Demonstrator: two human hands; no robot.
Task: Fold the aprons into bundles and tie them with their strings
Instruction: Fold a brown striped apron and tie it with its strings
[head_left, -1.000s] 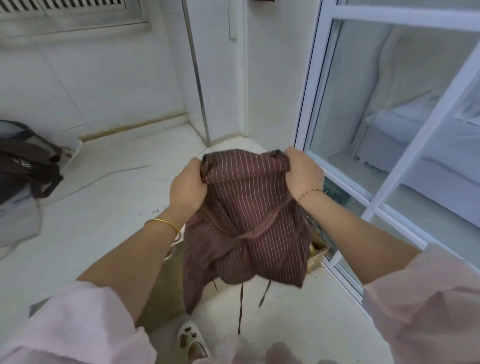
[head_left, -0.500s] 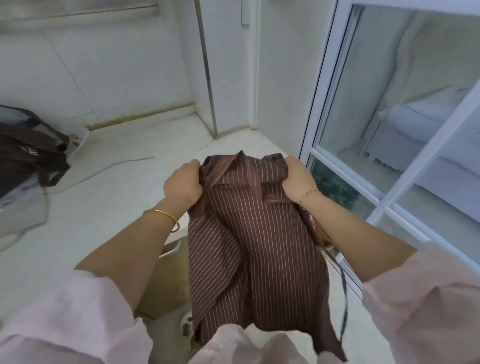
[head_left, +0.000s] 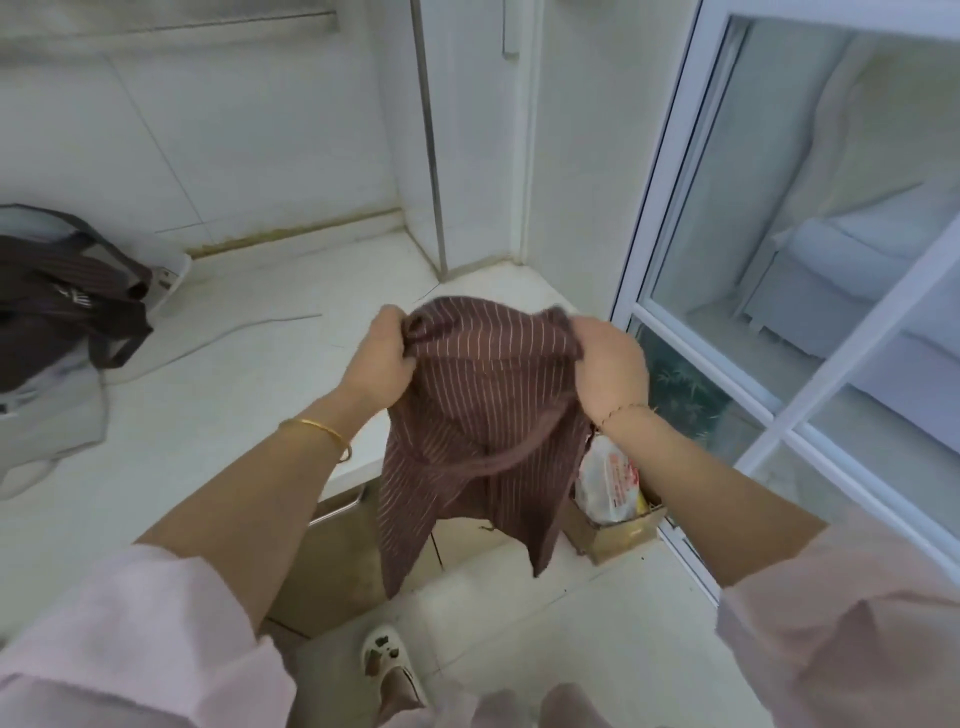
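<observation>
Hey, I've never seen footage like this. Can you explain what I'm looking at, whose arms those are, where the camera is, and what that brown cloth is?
There is no machine here. A person wears a wide-angle camera on the head, so you look down along their own arms. The left hand and right hand each grip the top of a brown striped apron, fingers curled into the cloth. The rest of it hangs loose in the air, not yet folded into a bundle. Ahead is a white ledge. At its far left lies a heap of dark brown cloth, possibly more aprons. Below the right arm, a cardboard box holds a plastic packet. A glass door stands on the right, and a sandalled foot shows at the bottom.
</observation>
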